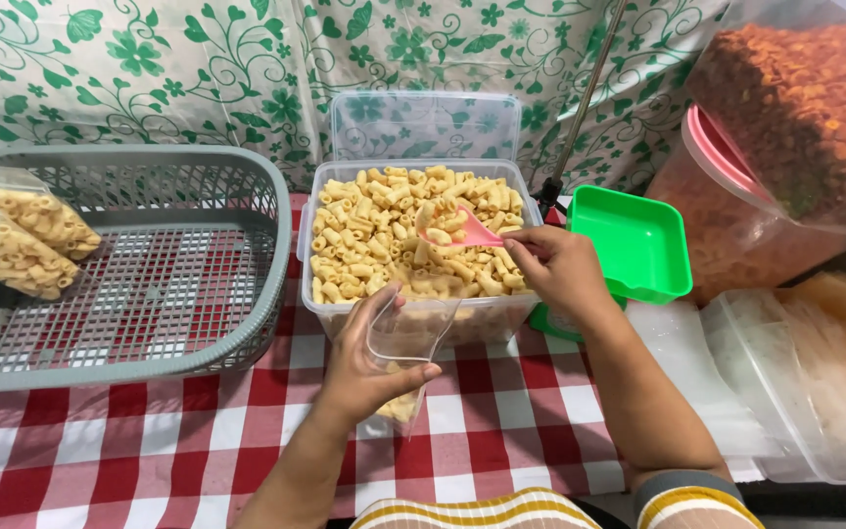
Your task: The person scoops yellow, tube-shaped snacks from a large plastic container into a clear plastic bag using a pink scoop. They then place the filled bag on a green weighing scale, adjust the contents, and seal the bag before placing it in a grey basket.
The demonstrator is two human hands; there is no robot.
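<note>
Left hand (369,367): closed around a clear plastic bag (408,343), thumb on the near side, fingers on the far side. The bag hangs upright, long axis vertical, mouth held open and facing up toward the tub's near wall; a small heap of macaroni-shaped snacks lies in its bottom, below the fingers.

Right hand (560,266): pinched on the handle of a pink scoop (470,232). The scoop's long axis runs roughly level, handle at the fingers, bowl pointing away from that hand toward the left hand's side; a few snack pieces lie in the bowl. It sits over the snack pile, just beyond and above the bag's mouth.

Clear plastic tub (413,313): directly beyond both hands, filled with pale yellow macaroni-shaped snacks (374,235). Its clear lid (426,125) stands propped behind it.

Grey plastic basket (247,294): outward of the left hand, holding two sealed bags of the same snack (22,240) at its far end.

Green square container (634,240): just beyond the right hand, touching nothing held.

Large bags of orange-red snacks (795,108): farther beyond the right hand, one resting over a tub with a pink rim.

Stack of clear empty bags (815,362): outward of the right forearm.

Red-and-white checked tablecloth (149,441): under everything.
</note>
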